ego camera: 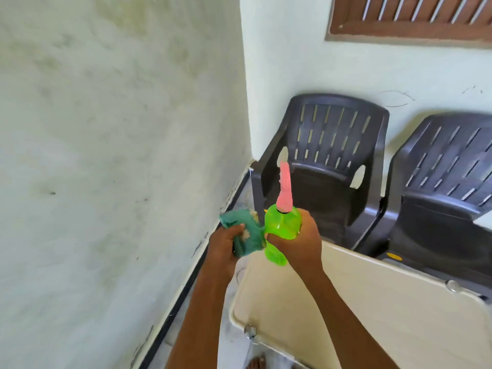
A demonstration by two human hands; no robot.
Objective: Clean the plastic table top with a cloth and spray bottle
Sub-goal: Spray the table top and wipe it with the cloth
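The cream table (346, 310) is lying low in front of you. Above its far left corner, your left hand (225, 245) is clutching the teal cloth (246, 234). Your right hand (302, 242) is gripping the green bottle (281, 225), which is touching the cloth. Dark chairs (332, 161) are standing behind.

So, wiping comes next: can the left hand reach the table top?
Probably yes: the left hand, holding the cloth, is beside the table top, nothing between; the right hand holds the spray bottle aside.
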